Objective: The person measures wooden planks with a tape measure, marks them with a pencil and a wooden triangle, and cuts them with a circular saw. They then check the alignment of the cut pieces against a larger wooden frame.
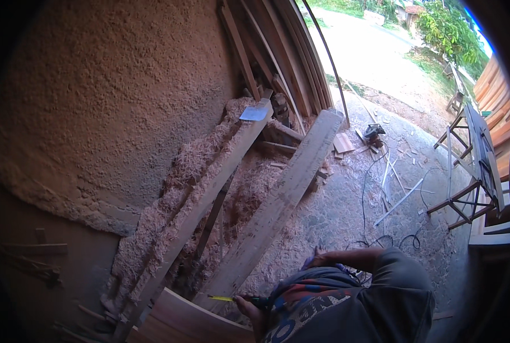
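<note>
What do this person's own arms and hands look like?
The left hand and right hand are both bare, with no gloves visible. The right arm has a loose, short, dark grey sleeve and is bare below it. I can't make out the left sleeve.

My left hand [248, 307] has the tape measure [222, 298] near the plank [278, 200]; left of that lies a beam [200, 220], paper [254, 114] on its far end. To my right stands a table [484, 154].
</note>
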Action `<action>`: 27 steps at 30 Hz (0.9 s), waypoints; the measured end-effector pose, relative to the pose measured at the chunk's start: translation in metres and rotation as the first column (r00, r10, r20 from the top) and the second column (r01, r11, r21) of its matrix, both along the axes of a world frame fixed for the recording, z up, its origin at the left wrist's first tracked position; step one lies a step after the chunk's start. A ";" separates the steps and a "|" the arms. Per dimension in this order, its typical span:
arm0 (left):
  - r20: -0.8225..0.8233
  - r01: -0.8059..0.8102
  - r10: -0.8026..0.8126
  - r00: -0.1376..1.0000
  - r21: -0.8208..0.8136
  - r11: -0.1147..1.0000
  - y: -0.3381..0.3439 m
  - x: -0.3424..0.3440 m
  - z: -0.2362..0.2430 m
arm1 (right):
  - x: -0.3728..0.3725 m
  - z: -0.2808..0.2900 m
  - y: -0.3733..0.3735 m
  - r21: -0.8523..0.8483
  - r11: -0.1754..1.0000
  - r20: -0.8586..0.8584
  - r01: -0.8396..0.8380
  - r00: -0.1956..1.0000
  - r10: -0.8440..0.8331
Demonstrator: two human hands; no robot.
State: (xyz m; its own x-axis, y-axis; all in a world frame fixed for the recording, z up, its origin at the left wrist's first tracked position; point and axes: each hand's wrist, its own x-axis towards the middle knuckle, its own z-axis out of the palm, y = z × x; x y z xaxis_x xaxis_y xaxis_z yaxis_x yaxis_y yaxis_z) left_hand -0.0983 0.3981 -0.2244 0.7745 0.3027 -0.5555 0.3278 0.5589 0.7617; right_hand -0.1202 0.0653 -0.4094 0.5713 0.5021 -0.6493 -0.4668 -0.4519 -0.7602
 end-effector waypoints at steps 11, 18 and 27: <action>-0.060 0.515 -0.518 0.853 -0.067 0.855 -0.183 0.082 -0.048 | -0.128 0.150 -0.198 -0.285 0.913 -0.025 0.291 0.950 -0.310; -0.036 0.761 -0.761 0.648 0.014 0.648 -0.300 0.127 -0.045 | -0.176 0.161 -0.223 0.095 0.686 0.083 0.721 0.681 -0.727; -0.016 0.838 -0.840 0.542 0.088 0.539 -0.418 0.198 -0.058 | -0.149 0.092 -0.257 -0.145 0.679 0.447 0.720 0.660 -0.604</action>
State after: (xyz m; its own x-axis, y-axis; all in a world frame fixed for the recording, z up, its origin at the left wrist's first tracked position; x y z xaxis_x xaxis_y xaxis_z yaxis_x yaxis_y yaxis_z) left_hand 0.0995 -0.0203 -0.2819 0.7099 -0.4535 -0.5388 0.5961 -0.0205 0.8026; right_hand -0.2689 -0.1916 -0.3177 0.8784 -0.2751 -0.3909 -0.4694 -0.3416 -0.8143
